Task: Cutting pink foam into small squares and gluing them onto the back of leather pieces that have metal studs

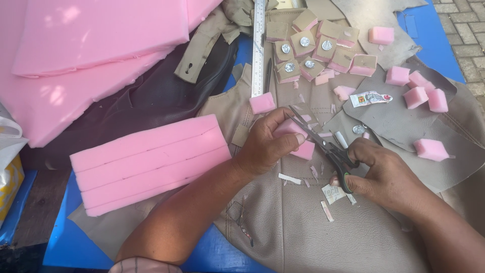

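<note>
My left hand (pixel 265 146) pinches a small pink foam block (pixel 298 139) above a beige leatherette sheet (pixel 303 222). My right hand (pixel 384 174) grips black-handled scissors (pixel 323 144), whose blades are apart and bite into the block's top edge. Thin pink and beige trimmings lie scattered under both hands. A loose pink cube (pixel 262 102) rests just beyond my left fingers.
A stack of cut pink foam strips (pixel 149 162) lies at left, with large foam slabs (pixel 91 35) behind. A metal ruler (pixel 258 45) points away. Foam squares with beige tops and silver buttons (pixel 313 48) sit at the back. Loose cubes (pixel 422 93) and a small glue tube (pixel 370 98) lie right.
</note>
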